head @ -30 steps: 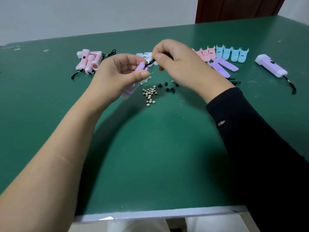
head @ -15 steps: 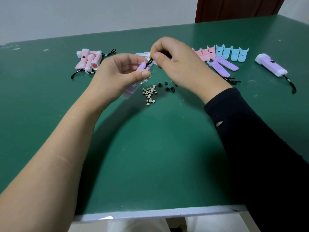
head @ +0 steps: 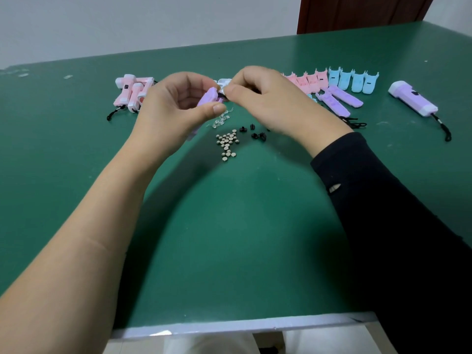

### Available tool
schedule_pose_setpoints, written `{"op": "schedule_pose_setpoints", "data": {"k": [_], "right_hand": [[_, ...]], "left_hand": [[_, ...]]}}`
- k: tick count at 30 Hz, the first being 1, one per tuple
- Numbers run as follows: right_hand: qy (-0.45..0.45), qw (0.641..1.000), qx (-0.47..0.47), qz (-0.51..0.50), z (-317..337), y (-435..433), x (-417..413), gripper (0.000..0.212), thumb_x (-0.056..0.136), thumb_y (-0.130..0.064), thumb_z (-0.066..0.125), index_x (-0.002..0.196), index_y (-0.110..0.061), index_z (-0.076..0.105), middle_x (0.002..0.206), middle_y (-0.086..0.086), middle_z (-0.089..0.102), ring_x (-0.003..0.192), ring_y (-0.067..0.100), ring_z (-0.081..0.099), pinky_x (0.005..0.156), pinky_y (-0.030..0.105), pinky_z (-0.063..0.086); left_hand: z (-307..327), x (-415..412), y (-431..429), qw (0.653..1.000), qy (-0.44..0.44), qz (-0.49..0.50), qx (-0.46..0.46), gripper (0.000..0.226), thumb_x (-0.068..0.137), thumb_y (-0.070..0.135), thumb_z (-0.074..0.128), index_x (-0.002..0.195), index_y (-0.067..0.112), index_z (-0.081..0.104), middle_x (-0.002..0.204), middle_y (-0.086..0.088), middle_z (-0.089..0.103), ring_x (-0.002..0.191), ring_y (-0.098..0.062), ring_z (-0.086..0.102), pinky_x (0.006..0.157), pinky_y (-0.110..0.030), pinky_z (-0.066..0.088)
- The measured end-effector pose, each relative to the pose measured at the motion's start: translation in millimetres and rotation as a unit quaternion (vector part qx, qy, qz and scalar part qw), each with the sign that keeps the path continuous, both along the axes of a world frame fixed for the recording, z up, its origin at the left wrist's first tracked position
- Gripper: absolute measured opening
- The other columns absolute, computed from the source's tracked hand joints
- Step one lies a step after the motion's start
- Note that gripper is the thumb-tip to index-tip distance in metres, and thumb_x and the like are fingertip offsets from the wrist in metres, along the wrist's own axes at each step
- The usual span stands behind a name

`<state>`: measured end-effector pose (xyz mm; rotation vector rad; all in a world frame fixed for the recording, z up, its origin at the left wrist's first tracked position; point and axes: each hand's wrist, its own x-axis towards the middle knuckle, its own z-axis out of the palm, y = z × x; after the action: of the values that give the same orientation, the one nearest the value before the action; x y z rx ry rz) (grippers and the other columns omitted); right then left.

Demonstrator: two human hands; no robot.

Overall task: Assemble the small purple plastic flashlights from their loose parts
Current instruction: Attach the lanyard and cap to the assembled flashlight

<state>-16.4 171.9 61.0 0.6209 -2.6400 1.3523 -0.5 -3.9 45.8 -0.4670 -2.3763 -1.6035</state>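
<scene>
Both hands work a purple shell (head: 208, 98) mid-table, near side bare.

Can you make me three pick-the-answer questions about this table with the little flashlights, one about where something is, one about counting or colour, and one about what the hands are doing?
1. Where does the finished purple flashlight lie?
A. at the table's far right
B. among the pink flashlights
C. at the table's near edge

2. How many blue shell pieces stand in the row?
A. one
B. four
C. nine

3. What is the left hand doing?
A. resting flat and empty
B. holding a purple shell in its grip
C. picking up button batteries

Answers:
1 A: it lies alone, right of all the loose parts, with its black strap trailing.
2 B: four blue pieces sit side by side next to the pink ones.
3 B: its fingers close around the purple piece, while the right hand pinches something small and dark at its end.
</scene>
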Motion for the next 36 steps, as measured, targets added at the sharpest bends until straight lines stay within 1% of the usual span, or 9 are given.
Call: {"op": "schedule_pose_setpoints", "data": {"k": [3,6,12,16,24,28,30,33,36], "right_hand": [[-0.004,1.0,0.01,-0.003,-0.2,0.0,0.0,0.016,0.092,-0.037,0.057,0.09,-0.022,0.062,0.073,-0.014,0.052,0.06,-0.001,0.044,0.055,0.012,0.035],[-0.014,1.0,-0.005,-0.006,1.2,0.4,1.1,0.013,0.091,-0.034,0.059,0.091,-0.022,0.065,0.075,-0.012,0.054,0.057,0.001,0.043,0.052,0.013,0.037],[-0.048,0.996,-0.068,-0.008,4.8,-0.4,3.0,0.011,0.088,-0.022,0.061,0.077,-0.023,0.061,0.068,-0.01,0.057,0.055,0.003,0.054,0.058,0.023,0.043],[-0.088,0.99,-0.113,-0.002,6.2,1.2,3.2,0.009,0.086,-0.017,0.063,0.076,-0.018,0.063,0.063,-0.011,0.06,0.05,0.004,0.054,0.053,0.019,0.042],[-0.135,0.982,-0.133,-0.006,6.5,3.2,3.3,0.011,0.082,-0.018,0.069,0.073,-0.013,0.066,0.06,-0.005,0.06,0.05,0.007,0.05,0.049,0.02,0.039],[-0.144,0.983,-0.112,-0.009,4.6,4.1,3.0,0.011,0.083,-0.018,0.069,0.075,-0.011,0.066,0.064,-0.001,0.061,0.051,0.009,0.048,0.049,0.021,0.039],[-0.148,0.983,-0.107,-0.012,3.6,3.9,3.3,0.011,0.084,-0.018,0.069,0.076,-0.011,0.067,0.064,-0.001,0.06,0.051,0.008,0.048,0.048,0.019,0.039],[-0.151,0.982,-0.108,-0.021,2.3,3.0,3.5,0.011,0.085,-0.016,0.07,0.075,-0.013,0.067,0.063,-0.003,0.06,0.048,0.006,0.047,0.044,0.016,0.038],[-0.153,0.981,-0.113,-0.028,2.2,1.0,3.5,0.012,0.084,-0.015,0.071,0.073,-0.015,0.066,0.062,-0.003,0.06,0.046,0.005,0.047,0.043,0.016,0.039]], "left_hand": [[-0.5,-0.8,-0.1,1.0,0.015,0.0,-0.001,0.019,0.084,0.01,0.074,0.095,0.02,0.062,0.083,0.011,0.07,0.065,0.004,0.061,0.056,-0.017,0.046],[-1.3,-1.5,-0.1,0.999,0.031,-0.003,-0.008,0.022,0.082,0.008,0.076,0.096,0.018,0.061,0.092,0.002,0.069,0.071,0.002,0.063,0.062,-0.009,0.045],[-2.4,-2.5,-0.6,0.998,0.048,-0.001,-0.029,0.023,0.081,0.012,0.078,0.095,0.021,0.061,0.096,0.001,0.07,0.082,-0.004,0.066,0.065,-0.01,0.045],[-2.5,-0.7,-0.3,0.999,0.041,-0.013,-0.015,0.021,0.083,0.011,0.076,0.095,0.022,0.062,0.096,0.003,0.071,0.08,-0.001,0.066,0.065,-0.009,0.046],[-2.4,-0.2,1.0,0.998,0.041,-0.008,-0.049,0.021,0.083,0.013,0.075,0.101,0.013,0.063,0.097,0.0,0.07,0.08,-0.003,0.065,0.068,-0.011,0.046],[-3.3,0.4,2.6,0.992,0.068,0.013,-0.101,0.025,0.08,0.015,0.079,0.1,0.013,0.066,0.098,-0.001,0.071,0.093,-0.018,0.067,0.088,-0.027,0.053],[-4.1,1.0,2.8,0.988,0.082,0.025,-0.125,0.024,0.079,0.017,0.08,0.098,0.018,0.067,0.096,0.007,0.07,0.094,-0.013,0.067,0.09,-0.024,0.052],[-5.6,1.2,2.6,0.984,0.095,0.04,-0.145,0.023,0.078,0.019,0.081,0.095,0.025,0.066,0.094,0.018,0.067,0.092,0.0,0.064,0.083,-0.015,0.05],[-6.8,1.3,2.7,0.982,0.099,0.045,-0.154,0.023,0.078,0.02,0.081,0.095,0.026,0.066,0.094,0.02,0.066,0.093,0.002,0.063,0.082,-0.013,0.049]]}}
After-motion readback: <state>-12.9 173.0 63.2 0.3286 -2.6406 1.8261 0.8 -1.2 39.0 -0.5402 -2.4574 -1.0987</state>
